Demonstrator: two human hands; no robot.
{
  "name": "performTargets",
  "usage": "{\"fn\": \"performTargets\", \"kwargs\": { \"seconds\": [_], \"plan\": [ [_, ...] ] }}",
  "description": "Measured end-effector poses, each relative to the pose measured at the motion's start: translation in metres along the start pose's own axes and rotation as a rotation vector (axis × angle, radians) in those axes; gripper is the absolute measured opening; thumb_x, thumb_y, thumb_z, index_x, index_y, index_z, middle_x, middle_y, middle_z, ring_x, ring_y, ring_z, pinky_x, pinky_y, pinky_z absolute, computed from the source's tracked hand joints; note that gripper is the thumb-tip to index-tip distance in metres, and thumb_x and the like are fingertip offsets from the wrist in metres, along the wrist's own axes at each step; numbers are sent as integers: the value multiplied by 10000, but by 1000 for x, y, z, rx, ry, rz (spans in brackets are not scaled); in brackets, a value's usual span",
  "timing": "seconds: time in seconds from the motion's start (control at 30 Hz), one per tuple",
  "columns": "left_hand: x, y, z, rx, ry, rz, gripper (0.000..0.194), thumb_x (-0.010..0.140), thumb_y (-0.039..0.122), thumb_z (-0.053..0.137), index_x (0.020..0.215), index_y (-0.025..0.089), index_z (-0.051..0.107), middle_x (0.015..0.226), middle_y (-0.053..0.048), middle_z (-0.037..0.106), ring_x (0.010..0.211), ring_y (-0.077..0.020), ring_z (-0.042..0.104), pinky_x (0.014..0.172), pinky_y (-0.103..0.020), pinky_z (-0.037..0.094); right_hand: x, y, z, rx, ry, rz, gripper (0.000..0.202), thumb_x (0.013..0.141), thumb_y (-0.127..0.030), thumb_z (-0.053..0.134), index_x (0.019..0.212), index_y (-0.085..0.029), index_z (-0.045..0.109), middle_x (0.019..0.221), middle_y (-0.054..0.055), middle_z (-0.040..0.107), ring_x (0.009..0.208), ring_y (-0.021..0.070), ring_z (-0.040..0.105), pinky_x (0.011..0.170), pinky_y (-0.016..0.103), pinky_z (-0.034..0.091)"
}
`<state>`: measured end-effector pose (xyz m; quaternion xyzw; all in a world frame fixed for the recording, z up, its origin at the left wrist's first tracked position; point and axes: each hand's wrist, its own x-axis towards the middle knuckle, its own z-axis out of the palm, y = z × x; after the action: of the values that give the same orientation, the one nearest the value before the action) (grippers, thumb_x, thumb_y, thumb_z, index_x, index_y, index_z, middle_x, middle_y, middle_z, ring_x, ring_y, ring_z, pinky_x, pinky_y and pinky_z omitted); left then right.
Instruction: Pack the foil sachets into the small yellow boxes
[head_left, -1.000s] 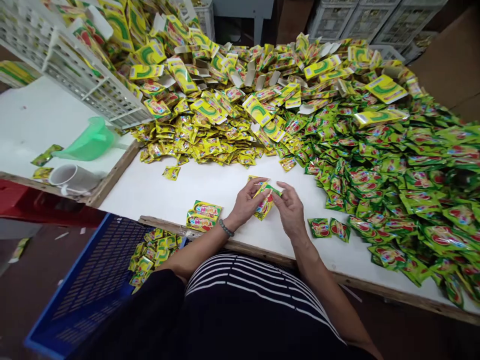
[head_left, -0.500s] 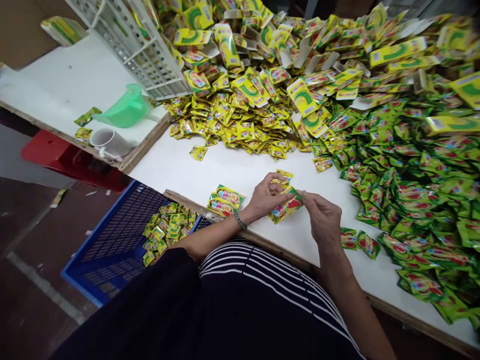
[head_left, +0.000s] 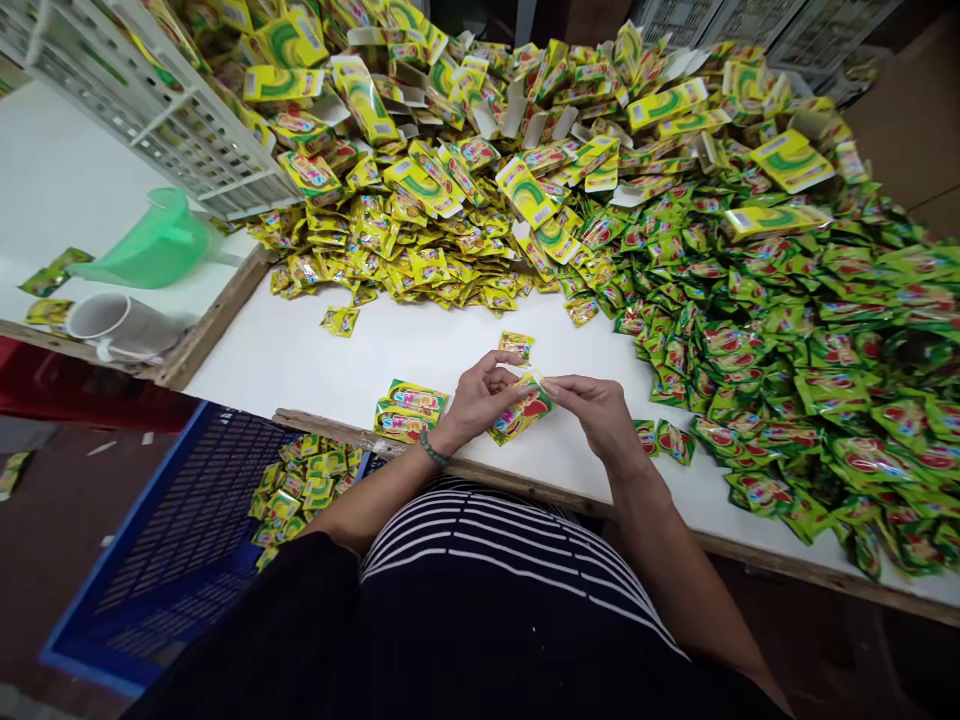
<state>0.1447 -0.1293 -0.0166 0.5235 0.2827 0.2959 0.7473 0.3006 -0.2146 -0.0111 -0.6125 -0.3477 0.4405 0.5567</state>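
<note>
My left hand (head_left: 472,402) is closed around a small yellow-and-green candy box (head_left: 519,418) with red fruit printed on it, held just above the white tabletop. At the box's upper right end, my right hand (head_left: 604,415) pinches the white end flap between thumb and fingers. Whether anything is inside the box cannot be seen. A yellow sachet (head_left: 516,346) lies just beyond my left fingertips. Left of my left wrist, two similar boxes (head_left: 409,408) lie side by side. Two green sachets (head_left: 673,442) rest to the right of my right wrist.
Yellow sachets (head_left: 420,255), unfilled-looking cartons (head_left: 525,190) and green sachets (head_left: 750,350) are heaped behind and to the right. A white plastic crate (head_left: 202,140), green scoop (head_left: 161,245) and white mug (head_left: 120,325) stand left. A blue crate (head_left: 142,570) holding small boxes sits below the table edge.
My head view has shifted rightward, so everything appears further left. My right hand has come in closer to the box end and now pinches its flap. My left hand keeps its hold.
</note>
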Motion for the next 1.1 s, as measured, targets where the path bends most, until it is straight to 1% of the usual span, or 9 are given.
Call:
{"fn": "performTargets", "kwargs": {
  "seconds": [0.13,0.3,0.4,0.57,0.73,0.83,0.9,1.0,1.1],
  "plan": [
    [-1,6,-2,-15,-61,-39,517,665,420,789,1040,153,555,685,22,628,571,-69,556,554,-199,404,-4,4,-7,-14,-22,-45,181,697,-358,775,855,-270,780,881,4,768,850,191,693,842,361,539],
    [1,13,-6,35,-140,-1,510,677,374,791,1077,153,564,712,12,648,622,-82,588,585,-203,417,-5,4,-8,-28,-17,-47,184,701,-362,766,855,-264,782,865,9,770,830,199,699,832,374,551],
    [-1,12,-6,38,-112,9,503,683,384,783,1076,155,570,704,11,650,611,-82,583,579,-205,415,-10,1,-3,-141,-37,-132,176,758,-348,717,900,-261,776,928,21,765,881,206,695,846,382,543],
    [-4,11,-4,83,-72,15,480,708,431,751,1058,148,584,665,21,626,561,-72,545,551,-204,396,-21,-9,5,-366,79,-377,184,831,-272,628,948,-243,767,943,55,761,867,203,685,802,381,544],
    [-4,18,-5,99,-101,30,461,680,418,774,1010,144,604,666,21,622,575,-73,547,564,-207,396,-23,-11,11,-386,40,-457,201,859,-257,589,961,-241,761,943,60,762,862,211,694,786,385,557],
    [-5,17,-2,32,-16,-3,472,667,430,778,997,150,589,649,35,610,539,-60,519,541,-198,385,-29,-4,24,-449,111,-548,271,871,-243,554,1083,-231,723,1040,80,743,950,227,680,842,412,547],
    [-8,17,-2,5,41,-24,488,659,435,781,999,154,572,652,38,614,527,-56,510,528,-194,379,-35,2,35,-493,162,-560,340,874,-250,549,1192,-221,666,1118,98,717,998,233,668,863,420,544],
    [-12,29,-14,82,38,-14,509,673,440,768,1036,158,553,622,47,597,509,-57,488,513,-194,362,-41,8,45,-496,113,-513,387,893,-269,536,1270,-219,606,1173,106,693,1019,222,661,856,399,549],
    [-21,58,-48,382,-105,-20,546,717,439,734,1142,161,535,642,30,611,534,-79,506,530,-212,370,-36,11,43,-424,36,-460,369,904,-291,533,1259,-219,606,1189,100,687,1074,213,638,867,381,538]
  ]
}}
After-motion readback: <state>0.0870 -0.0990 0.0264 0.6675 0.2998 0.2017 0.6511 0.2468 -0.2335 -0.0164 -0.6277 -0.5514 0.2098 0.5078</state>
